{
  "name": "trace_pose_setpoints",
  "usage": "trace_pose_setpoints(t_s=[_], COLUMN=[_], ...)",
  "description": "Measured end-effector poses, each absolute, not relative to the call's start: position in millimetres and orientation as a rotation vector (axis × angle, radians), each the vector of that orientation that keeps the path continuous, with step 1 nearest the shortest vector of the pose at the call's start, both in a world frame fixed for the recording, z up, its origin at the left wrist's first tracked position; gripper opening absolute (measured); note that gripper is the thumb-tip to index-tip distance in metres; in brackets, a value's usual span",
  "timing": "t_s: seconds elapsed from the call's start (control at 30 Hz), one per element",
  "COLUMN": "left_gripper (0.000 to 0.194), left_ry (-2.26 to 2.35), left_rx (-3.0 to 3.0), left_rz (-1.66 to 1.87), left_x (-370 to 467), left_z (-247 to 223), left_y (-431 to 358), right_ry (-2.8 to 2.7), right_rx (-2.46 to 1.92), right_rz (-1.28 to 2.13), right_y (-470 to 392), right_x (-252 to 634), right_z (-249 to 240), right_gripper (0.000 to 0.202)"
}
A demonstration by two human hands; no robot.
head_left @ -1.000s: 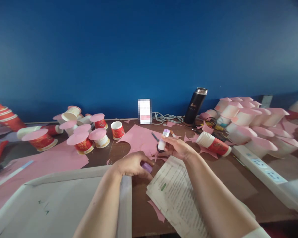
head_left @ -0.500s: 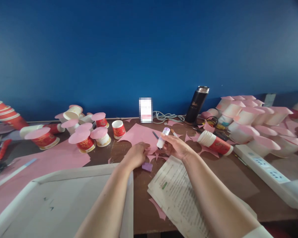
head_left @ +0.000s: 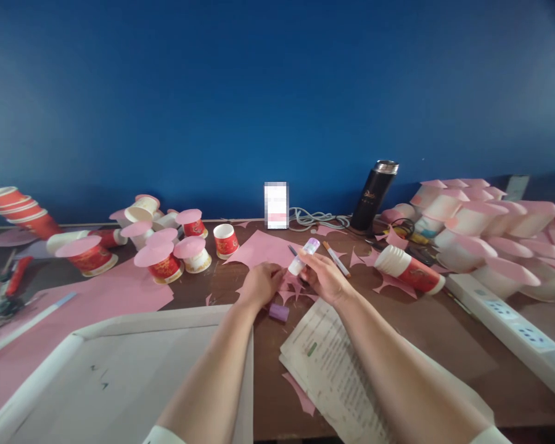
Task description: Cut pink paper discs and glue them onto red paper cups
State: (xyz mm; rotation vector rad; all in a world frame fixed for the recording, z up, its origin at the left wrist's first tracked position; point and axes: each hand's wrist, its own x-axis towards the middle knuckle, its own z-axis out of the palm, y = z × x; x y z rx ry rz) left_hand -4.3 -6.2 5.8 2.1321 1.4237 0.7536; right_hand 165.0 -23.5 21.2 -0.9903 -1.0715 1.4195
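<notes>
Head: right hand [head_left: 327, 277] (curled) grips 1 white tube [head_left: 304, 255].

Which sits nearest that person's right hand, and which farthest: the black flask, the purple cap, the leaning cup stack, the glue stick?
From the right hand, in the head view:
1. Glue stick, held in it
2. Purple cap, to its left
3. Black flask, behind, rightward
4. Leaning cup stack, far left

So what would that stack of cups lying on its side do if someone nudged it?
The cup stack would probably roll, its sides being round. It looks like nested paper cups, so it's likely light and could dent if squeezed.
</notes>
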Motion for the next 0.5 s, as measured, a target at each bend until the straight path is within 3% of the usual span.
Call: trace_pose_setpoints(t_s=[0.23,0.5], left_gripper=[0.030,0.026], left_ry=[1.527,1.566], left_rx=[1.987,1.980], left_rz=[0.792,0.735], left_x=[-7.2,-7.1], left_z=[3.2,5.8], left_y=[-2.0,-0.7], right_ry=[-1.495,-1.774], right_rx=[-1.323,-1.542], right_rz=[0.843,0.480], right_y=[-29.5,-23.4], right_x=[164.1,154.2], right_z=[26.6,12.0], right_gripper=[0.034,0.030])
